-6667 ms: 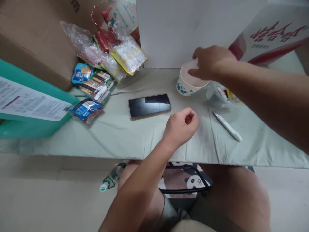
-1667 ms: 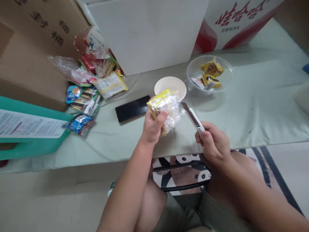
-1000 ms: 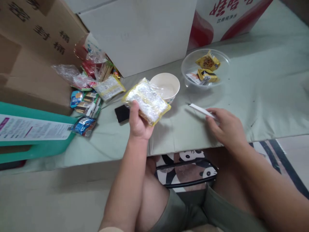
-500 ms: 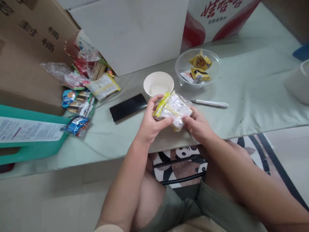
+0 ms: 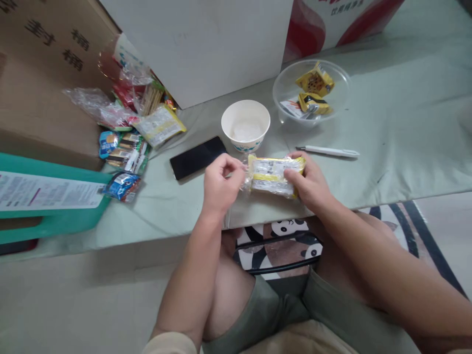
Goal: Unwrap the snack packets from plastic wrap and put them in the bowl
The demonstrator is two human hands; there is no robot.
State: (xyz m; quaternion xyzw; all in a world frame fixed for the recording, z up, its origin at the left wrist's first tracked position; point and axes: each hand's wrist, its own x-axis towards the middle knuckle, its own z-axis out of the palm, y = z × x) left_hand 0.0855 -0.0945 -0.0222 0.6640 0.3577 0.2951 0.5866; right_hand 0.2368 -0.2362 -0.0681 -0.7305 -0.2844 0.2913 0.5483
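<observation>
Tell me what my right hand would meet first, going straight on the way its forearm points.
Past the packet it holds, the right hand would probably meet the white bowl first, though the hand's height is unclear and it might pass over.

Silvery rectangular plastic packet [image 5: 272, 175] has yellow bands — and that off-white round paper bowl [image 5: 246, 129] has some teal print going on.

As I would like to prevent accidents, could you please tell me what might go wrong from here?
The knife lies just beyond the right hand, its dark tip apparently exposed, and could nick it. The left hand pinches the end of the pack; a sudden tear could spill what is inside.
</observation>
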